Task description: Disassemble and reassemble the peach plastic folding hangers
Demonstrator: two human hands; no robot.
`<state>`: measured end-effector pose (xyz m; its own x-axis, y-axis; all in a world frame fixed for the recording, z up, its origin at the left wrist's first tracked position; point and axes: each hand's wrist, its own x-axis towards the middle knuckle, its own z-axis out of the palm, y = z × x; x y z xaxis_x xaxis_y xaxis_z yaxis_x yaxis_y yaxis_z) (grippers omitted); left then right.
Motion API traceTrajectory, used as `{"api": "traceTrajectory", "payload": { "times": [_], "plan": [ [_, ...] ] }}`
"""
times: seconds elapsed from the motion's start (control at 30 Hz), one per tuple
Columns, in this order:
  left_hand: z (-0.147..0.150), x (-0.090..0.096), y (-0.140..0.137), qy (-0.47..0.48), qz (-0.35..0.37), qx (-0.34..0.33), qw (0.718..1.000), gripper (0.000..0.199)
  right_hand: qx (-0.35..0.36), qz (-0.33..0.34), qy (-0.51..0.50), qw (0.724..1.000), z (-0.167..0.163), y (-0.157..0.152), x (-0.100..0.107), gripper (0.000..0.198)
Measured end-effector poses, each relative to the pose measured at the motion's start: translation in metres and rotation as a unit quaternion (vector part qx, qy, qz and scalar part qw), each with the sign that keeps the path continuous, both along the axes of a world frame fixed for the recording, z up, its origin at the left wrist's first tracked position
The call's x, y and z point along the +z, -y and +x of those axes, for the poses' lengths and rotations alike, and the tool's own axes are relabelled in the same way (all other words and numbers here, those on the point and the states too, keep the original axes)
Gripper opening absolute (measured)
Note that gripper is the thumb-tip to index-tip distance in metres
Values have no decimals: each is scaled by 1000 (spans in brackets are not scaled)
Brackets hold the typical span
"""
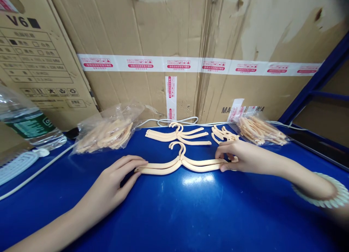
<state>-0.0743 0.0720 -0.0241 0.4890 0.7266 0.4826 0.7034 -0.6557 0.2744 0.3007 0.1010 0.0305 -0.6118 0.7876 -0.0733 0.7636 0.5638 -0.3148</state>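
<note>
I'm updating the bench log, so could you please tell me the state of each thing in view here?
Near hanger stack: flat on the blue table, held at both ends.
Left hand: fingertips on the stack's left end.
Right hand: pinching the stack's right end.
Far hanger stack: flat, untouched.
Loose hangers: jumbled.
Left bag: filled, lying down.
Right bag: filled, lying down.
Water bottle: lying on its side.

Hanger (182, 164) on the worktop (191, 208) between my left hand (120, 177) and right hand (237, 157), more hangers (178, 134) behind it, bags at the rear left (107, 132) and rear right (259, 130) edge.
</note>
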Motion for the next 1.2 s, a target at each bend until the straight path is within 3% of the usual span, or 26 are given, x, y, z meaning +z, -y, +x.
{"api": "traceTrajectory", "payload": {
  "times": [0.17, 0.4, 0.53, 0.67, 0.87, 1.2],
  "plan": [
    [0, 0, 1, -3, -1, 4, 1000, 21, -16, 74, -46, 996, 4, -4, 0, 30],
    [-1, 1, 2, -13, -7, 8, 1000, 21, -144, 189, -121, 964, 7, -6, 4, 38],
    [-1, 1, 1, -15, -7, 12, 1000, 22, -211, 175, -158, 949, 14, -11, 5, 40],
    [-2, 0, 2, -9, -11, 10, 1000, 22, -231, 152, -181, 944, 21, -17, 4, 36],
    [-3, -2, 4, 6, -13, 7, 1000, 23, -191, 111, -63, 973, 27, -22, -1, 34],
    [-3, -2, 3, 8, -16, 5, 1000, 22, -238, 116, 50, 963, 33, -31, -20, 35]
  ]
}}
